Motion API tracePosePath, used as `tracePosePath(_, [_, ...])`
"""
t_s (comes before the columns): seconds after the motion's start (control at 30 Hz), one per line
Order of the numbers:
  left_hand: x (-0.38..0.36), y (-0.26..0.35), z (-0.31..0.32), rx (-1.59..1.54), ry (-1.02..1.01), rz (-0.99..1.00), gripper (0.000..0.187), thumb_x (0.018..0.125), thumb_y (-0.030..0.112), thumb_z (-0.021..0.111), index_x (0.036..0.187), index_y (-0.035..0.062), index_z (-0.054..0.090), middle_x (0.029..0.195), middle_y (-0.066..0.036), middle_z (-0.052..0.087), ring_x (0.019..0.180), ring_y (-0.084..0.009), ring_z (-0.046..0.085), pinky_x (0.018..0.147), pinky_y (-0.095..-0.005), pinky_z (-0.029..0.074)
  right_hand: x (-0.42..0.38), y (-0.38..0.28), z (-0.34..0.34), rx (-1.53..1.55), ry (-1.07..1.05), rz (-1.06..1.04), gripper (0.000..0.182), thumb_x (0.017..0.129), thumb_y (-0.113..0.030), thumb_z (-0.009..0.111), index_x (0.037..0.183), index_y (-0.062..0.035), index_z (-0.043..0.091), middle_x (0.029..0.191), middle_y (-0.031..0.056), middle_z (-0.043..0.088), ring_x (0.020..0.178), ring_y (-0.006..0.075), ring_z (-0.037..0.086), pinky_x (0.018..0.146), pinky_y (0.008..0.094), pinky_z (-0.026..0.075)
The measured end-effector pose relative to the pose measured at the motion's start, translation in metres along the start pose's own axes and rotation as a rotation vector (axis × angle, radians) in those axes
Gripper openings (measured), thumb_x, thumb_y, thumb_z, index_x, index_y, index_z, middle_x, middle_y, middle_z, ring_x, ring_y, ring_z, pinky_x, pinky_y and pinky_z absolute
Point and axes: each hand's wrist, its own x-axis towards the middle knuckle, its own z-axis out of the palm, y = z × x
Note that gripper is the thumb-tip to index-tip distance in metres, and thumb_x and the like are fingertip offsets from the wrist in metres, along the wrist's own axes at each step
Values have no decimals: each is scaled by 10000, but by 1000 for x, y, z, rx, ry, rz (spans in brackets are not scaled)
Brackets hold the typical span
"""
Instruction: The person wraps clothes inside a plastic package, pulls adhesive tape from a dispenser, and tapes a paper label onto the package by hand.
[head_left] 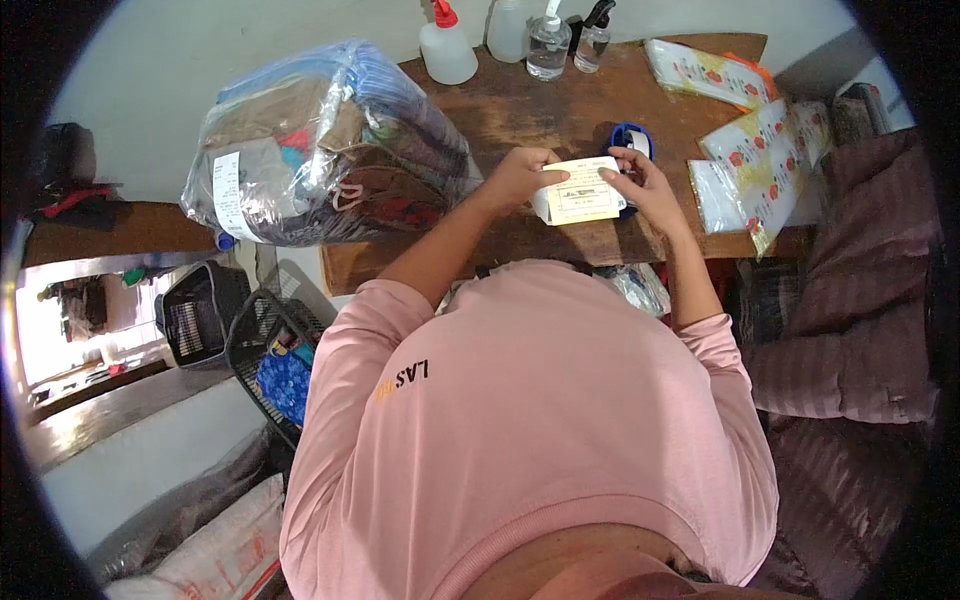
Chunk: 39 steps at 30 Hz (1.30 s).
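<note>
Over the wooden table, I hold a small pale-yellow printed slip (585, 203) between both hands. My left hand (522, 178) grips its left edge, with the thumb lying on top. The right edge is pinched by my right hand (645, 190), its thumb also on the printed face. Some white paper or plastic shows under the slip's left side; what it is I cannot make out. Just behind my right fingers sits a blue tape dispenser (632, 135), partly hidden. Left of my hands stands a large clear plastic bag of folded clothes (340, 150), with a white receipt (228, 195) on it.
Spray and pump bottles (448, 52) line the back of the wooden table (490, 110). Printed plastic packets (755, 165) lie at the right. Dark baskets (260, 335) stand low on the left, and dark striped fabric (850, 300) is piled on the right.
</note>
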Motion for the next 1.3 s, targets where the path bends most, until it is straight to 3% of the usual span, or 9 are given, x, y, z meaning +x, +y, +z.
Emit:
tracePosePath(0.27, [0,1,2,-261,-91,-86,221,787,207,638,848,3,581,734,-44,614,624,-99,574,549,-240,448,4,9,5,-63,131,-51,204,799,-197,641,815,-1,586,665,0,576,621,45,506,569,208,414])
tracePosePath(0.37, [8,-19,2,-129,-45,23,195,797,202,631,801,14,576,735,-42,614,622,-95,570,542,-230,441,0,3,8,-173,183,-93,205,799,-181,640,856,13,610,704,19,602,631,51,519,569,206,417])
tracePosePath(0.57, [1,-11,12,-80,85,125,200,781,177,643,706,14,555,671,-43,596,584,-75,542,490,-228,414,-1,-4,7,38,135,34,213,793,-163,646,884,28,623,718,33,603,640,66,530,578,213,423])
tracePosePath(0.77, [4,-24,4,-218,50,114,146,818,158,599,839,20,557,733,-36,588,658,-86,551,581,-229,437,-6,-21,-3,-238,566,-363,163,823,-146,607,872,9,614,773,41,599,691,88,528,604,231,415])
tracePosePath(0.83, [5,-25,5,-290,124,57,163,839,154,564,926,20,535,789,-44,587,691,-94,559,602,-242,450,-15,-43,1,-532,679,-565,131,776,-75,614,898,-28,626,798,74,583,725,178,548,630,285,435])
tracePosePath(0.9, [7,-24,10,-353,152,41,192,857,161,527,987,20,518,831,-53,583,721,-98,558,620,-243,453,-21,-53,7,-803,678,-860,166,737,-38,621,903,-48,631,808,91,571,738,224,552,634,313,445])
tracePosePath(1.03, [4,-4,25,-658,55,30,228,882,190,469,1033,24,509,882,-59,570,786,-95,542,660,-231,448,-34,-40,46,-976,256,-821,321,691,-52,614,1008,-99,614,913,64,563,779,234,547,661,337,457])
tracePosePath(1.17, [3,4,24,-846,36,-86,232,892,176,440,1048,20,512,871,-46,570,770,-99,555,667,-244,463,-31,-25,58,-986,184,-821,318,718,-95,607,1035,-74,595,983,75,556,839,228,536,716,345,442])
tracePosePath(1.3, [1,1,16,-508,-19,-7,263,894,175,434,1083,4,497,905,-59,579,783,-115,573,670,-262,475,-25,-30,51,-841,91,-830,254,766,-134,597,1006,-52,599,981,95,571,827,260,535,740,366,426])
